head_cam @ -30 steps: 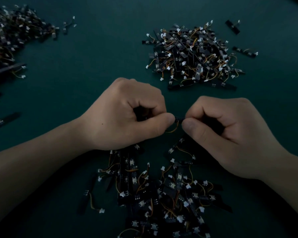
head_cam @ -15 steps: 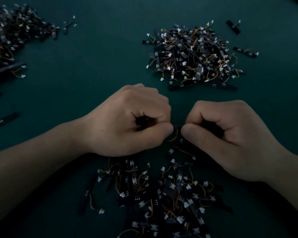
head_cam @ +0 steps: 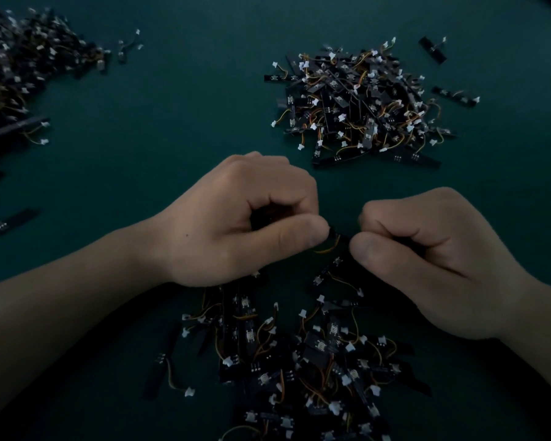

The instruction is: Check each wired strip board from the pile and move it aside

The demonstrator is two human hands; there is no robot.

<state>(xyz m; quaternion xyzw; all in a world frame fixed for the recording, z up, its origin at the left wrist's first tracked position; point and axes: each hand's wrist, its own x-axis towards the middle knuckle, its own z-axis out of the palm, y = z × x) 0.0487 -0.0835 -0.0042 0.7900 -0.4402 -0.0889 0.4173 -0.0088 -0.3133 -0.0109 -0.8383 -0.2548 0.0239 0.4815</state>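
near pile (head_cam: 299,361): wired strip boards heaped at bottom ctr, just below both wrists; prob the unchecked stock.
L hand (head_cam: 236,224): fingers (head_cam: 296,237) curled tight, thumb tip pinching L end of held board.
R hand (head_cam: 427,259): also curled, thumb + index pinching R end; nothing else seen in it.
held board (head_cam: 335,233): only a short dark bit shows betw the two thumbs, at far edge of near pile. Rest hidden in the fists. Can't tell if lifted or resting.
wire (head_cam: 330,248): orange, loops below held board.
step (judgement): checking this one board, not yet moved aside.
do it well: pinch board edges, not wire/solder end; turn or flex gently w/ both hands; let connector hang free; lift clear of pile before carrying off.
risk: dim light + tiny joints, so a fault is easy to miss; wire may hook a neighbour board.
bench (head_cam: 172,128): dark green, carries all heaps.
far R pile (head_cam: 357,103): upper R, well apart from hands; likely drop spot, can't confirm.
far L pile (head_cam: 23,68): upper L edge, partly cut off.
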